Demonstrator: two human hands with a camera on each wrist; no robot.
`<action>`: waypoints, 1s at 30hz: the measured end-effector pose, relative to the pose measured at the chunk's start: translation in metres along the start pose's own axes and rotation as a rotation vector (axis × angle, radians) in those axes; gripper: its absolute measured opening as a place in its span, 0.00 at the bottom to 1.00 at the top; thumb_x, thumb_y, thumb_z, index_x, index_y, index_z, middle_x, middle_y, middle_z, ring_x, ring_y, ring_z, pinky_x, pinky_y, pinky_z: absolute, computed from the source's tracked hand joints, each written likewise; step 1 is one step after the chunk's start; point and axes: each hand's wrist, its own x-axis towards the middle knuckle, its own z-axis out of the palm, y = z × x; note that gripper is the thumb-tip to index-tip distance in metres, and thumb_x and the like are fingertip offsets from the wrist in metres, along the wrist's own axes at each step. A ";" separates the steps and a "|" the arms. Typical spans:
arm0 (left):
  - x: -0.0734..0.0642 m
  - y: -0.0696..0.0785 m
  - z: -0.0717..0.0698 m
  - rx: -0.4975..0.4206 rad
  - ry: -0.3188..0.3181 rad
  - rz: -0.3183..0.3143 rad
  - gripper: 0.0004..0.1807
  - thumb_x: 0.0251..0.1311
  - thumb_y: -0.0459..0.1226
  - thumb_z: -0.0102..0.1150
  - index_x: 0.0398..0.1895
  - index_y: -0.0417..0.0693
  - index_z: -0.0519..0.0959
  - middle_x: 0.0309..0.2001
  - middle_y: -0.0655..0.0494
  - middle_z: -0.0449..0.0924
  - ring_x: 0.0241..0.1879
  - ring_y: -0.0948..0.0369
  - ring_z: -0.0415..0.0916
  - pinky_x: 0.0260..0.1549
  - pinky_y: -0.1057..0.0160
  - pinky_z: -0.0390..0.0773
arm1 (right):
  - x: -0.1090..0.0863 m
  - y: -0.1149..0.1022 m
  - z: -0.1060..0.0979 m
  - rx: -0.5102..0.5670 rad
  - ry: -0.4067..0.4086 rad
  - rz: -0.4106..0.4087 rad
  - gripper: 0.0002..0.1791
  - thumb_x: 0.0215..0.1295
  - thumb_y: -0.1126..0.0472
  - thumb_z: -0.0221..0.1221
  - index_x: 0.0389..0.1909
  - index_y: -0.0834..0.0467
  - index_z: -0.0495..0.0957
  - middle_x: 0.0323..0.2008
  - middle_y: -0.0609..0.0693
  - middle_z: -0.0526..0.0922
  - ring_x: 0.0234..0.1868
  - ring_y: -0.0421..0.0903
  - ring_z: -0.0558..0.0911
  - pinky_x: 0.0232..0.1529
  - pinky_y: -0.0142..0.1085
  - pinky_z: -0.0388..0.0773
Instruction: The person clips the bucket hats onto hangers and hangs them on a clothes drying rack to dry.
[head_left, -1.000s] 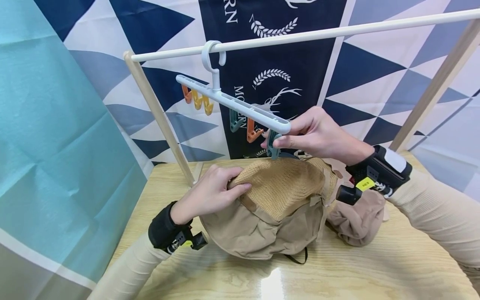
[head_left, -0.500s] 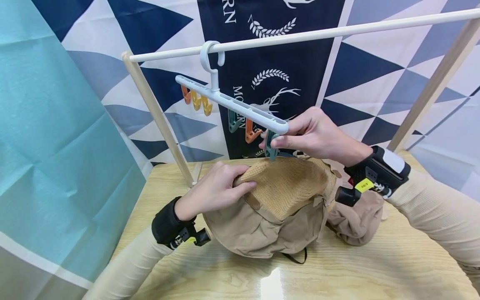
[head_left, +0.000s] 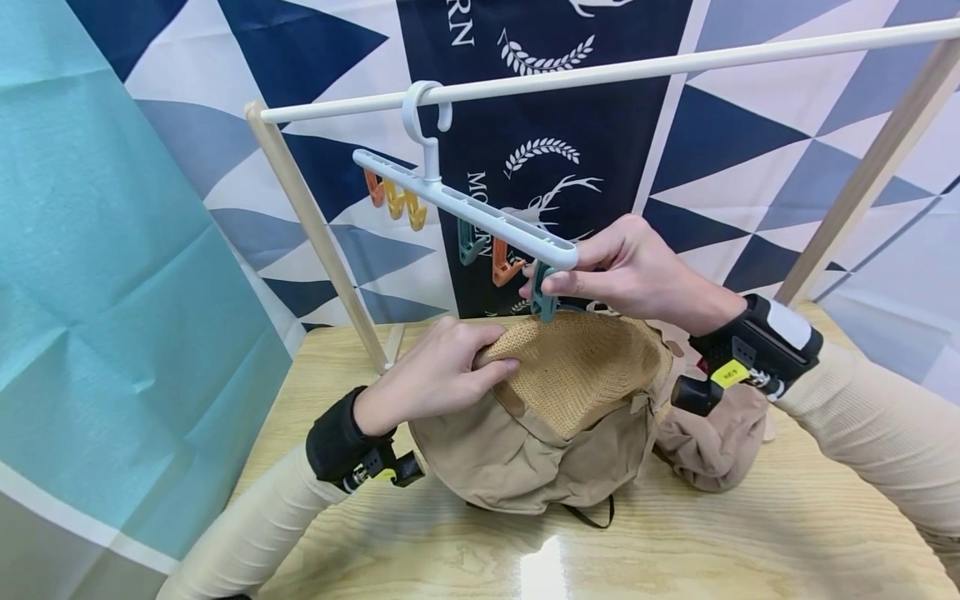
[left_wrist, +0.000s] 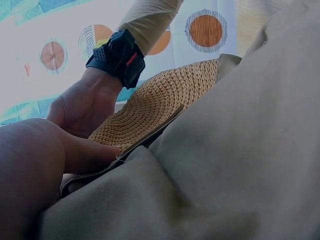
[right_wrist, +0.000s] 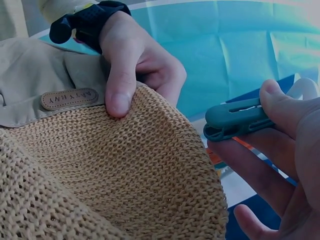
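Mid-frame, the left hand [head_left: 446, 372] pinches the hat [head_left: 585, 371], the right hand [head_left: 637, 273] a clip [head_left: 543, 302]; weak pinching could drop the hat.

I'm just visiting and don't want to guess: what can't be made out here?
Right wrist view: fingertips of the left hand, behind the khaki-cloth, tan-woven item.
Right wrist view: rear of the teal plastic clip, behind the right hand.
Head view: right end of the round white rail, cut off by the edge.
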 end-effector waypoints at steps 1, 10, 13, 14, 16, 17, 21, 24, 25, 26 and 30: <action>0.000 0.000 0.000 -0.003 -0.001 -0.001 0.07 0.74 0.37 0.69 0.38 0.44 0.84 0.28 0.59 0.79 0.25 0.70 0.70 0.26 0.70 0.69 | 0.000 0.000 0.000 0.001 -0.001 0.001 0.09 0.74 0.73 0.69 0.44 0.59 0.97 0.41 0.49 0.98 0.34 0.36 0.83 0.26 0.37 0.61; 0.000 0.000 0.000 -0.005 -0.006 -0.021 0.05 0.74 0.37 0.70 0.42 0.44 0.87 0.29 0.59 0.81 0.26 0.70 0.70 0.26 0.71 0.68 | -0.001 0.000 0.000 -0.016 0.000 0.006 0.09 0.75 0.73 0.69 0.45 0.60 0.97 0.40 0.49 0.98 0.35 0.35 0.87 0.28 0.30 0.70; -0.001 0.001 -0.001 -0.008 -0.002 -0.029 0.05 0.74 0.37 0.70 0.43 0.44 0.87 0.29 0.59 0.81 0.26 0.70 0.71 0.26 0.71 0.69 | -0.001 0.001 0.000 0.010 -0.015 0.005 0.08 0.76 0.71 0.69 0.47 0.61 0.96 0.42 0.50 0.98 0.46 0.38 0.93 0.38 0.27 0.82; -0.001 0.001 -0.001 -0.009 0.000 -0.030 0.05 0.74 0.37 0.70 0.43 0.44 0.87 0.29 0.59 0.81 0.26 0.70 0.71 0.26 0.71 0.69 | -0.001 0.001 0.000 0.017 -0.018 0.007 0.09 0.76 0.71 0.69 0.48 0.62 0.96 0.42 0.50 0.98 0.48 0.39 0.94 0.42 0.27 0.85; -0.001 0.002 -0.001 -0.008 0.004 -0.033 0.05 0.74 0.37 0.70 0.42 0.44 0.87 0.28 0.60 0.80 0.25 0.70 0.71 0.26 0.71 0.69 | -0.001 0.001 -0.001 0.022 -0.019 0.008 0.09 0.76 0.72 0.68 0.48 0.61 0.96 0.43 0.50 0.98 0.49 0.39 0.94 0.45 0.28 0.87; -0.001 0.002 -0.002 -0.010 0.005 -0.035 0.05 0.74 0.37 0.70 0.42 0.44 0.87 0.28 0.60 0.80 0.25 0.70 0.70 0.26 0.71 0.69 | -0.002 0.001 -0.001 0.024 -0.020 0.010 0.09 0.76 0.71 0.69 0.49 0.61 0.96 0.43 0.50 0.98 0.50 0.39 0.94 0.45 0.28 0.87; -0.001 0.003 -0.002 -0.017 0.010 -0.045 0.05 0.74 0.37 0.70 0.41 0.45 0.87 0.27 0.61 0.77 0.24 0.70 0.69 0.25 0.71 0.68 | -0.002 0.000 -0.002 0.023 -0.019 0.012 0.12 0.75 0.75 0.68 0.49 0.61 0.96 0.43 0.49 0.98 0.49 0.38 0.93 0.46 0.27 0.86; -0.002 0.003 -0.002 -0.028 0.018 -0.043 0.05 0.74 0.37 0.70 0.41 0.44 0.86 0.26 0.61 0.76 0.24 0.70 0.69 0.25 0.71 0.67 | -0.003 0.001 -0.002 0.012 -0.016 0.010 0.11 0.75 0.74 0.68 0.49 0.61 0.96 0.42 0.49 0.98 0.48 0.37 0.93 0.46 0.27 0.86; -0.002 0.003 -0.001 -0.029 0.023 -0.039 0.05 0.74 0.36 0.70 0.42 0.44 0.86 0.26 0.61 0.76 0.25 0.70 0.69 0.25 0.71 0.67 | -0.003 0.001 -0.002 0.007 -0.015 0.009 0.11 0.75 0.73 0.68 0.49 0.61 0.96 0.42 0.48 0.98 0.48 0.37 0.93 0.46 0.27 0.86; -0.002 0.004 -0.001 -0.028 0.028 -0.032 0.04 0.74 0.36 0.70 0.42 0.44 0.86 0.26 0.61 0.76 0.25 0.70 0.69 0.26 0.71 0.67 | -0.003 0.001 -0.002 0.003 -0.011 0.010 0.10 0.75 0.73 0.68 0.49 0.61 0.96 0.42 0.48 0.98 0.48 0.36 0.93 0.45 0.27 0.85; -0.005 0.004 0.001 -0.025 0.051 -0.004 0.05 0.75 0.36 0.69 0.40 0.45 0.84 0.27 0.61 0.76 0.27 0.69 0.70 0.28 0.70 0.70 | -0.004 0.001 -0.003 -0.014 0.000 0.009 0.09 0.75 0.72 0.69 0.48 0.61 0.96 0.43 0.46 0.98 0.46 0.34 0.90 0.41 0.26 0.80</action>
